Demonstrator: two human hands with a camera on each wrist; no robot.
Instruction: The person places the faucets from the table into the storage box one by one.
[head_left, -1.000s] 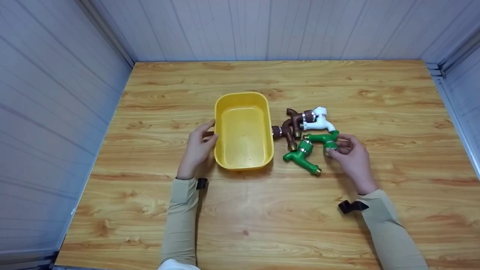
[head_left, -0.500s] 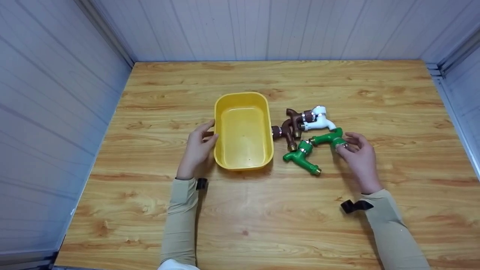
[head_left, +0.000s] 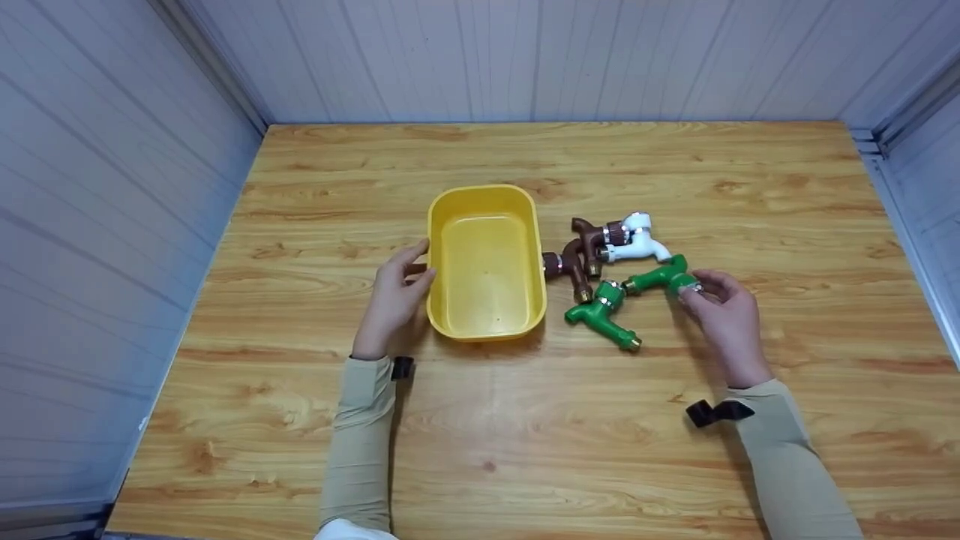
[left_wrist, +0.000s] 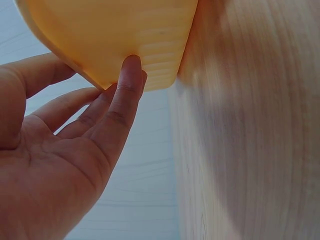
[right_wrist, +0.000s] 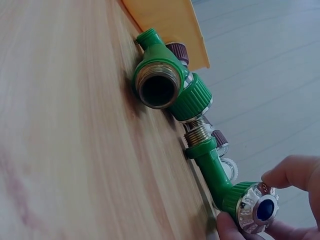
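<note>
A yellow plastic basin point(head_left: 486, 270) stands on the table, with my left hand point(head_left: 395, 300) at its left side. In the left wrist view, the extended fingers point(left_wrist: 125, 95) rest against the basin's outer wall and edge. My right hand point(head_left: 727, 315) pinches the round handle of a green faucet point(head_left: 660, 277) between thumb and fingers. That faucet's brass threaded end points left, towards a second green faucet point(head_left: 606, 319). Behind these lie two brown faucets point(head_left: 576, 268) and a white faucet point(head_left: 639, 241), close together. The right wrist view shows the held faucet's silver-rimmed handle point(right_wrist: 257, 207) with a dark blue centre.
The wooden table point(head_left: 487, 435) carries everything. One brown faucet's handle point(head_left: 553, 264) lies right beside the basin's right wall. Pale panelled walls point(head_left: 495, 60) stand behind the table and along its sides.
The right hand has shifted slightly right, and the green faucet in its fingers has moved right and turned, its threaded end now lower. The left hand and basin have stayed in place.
</note>
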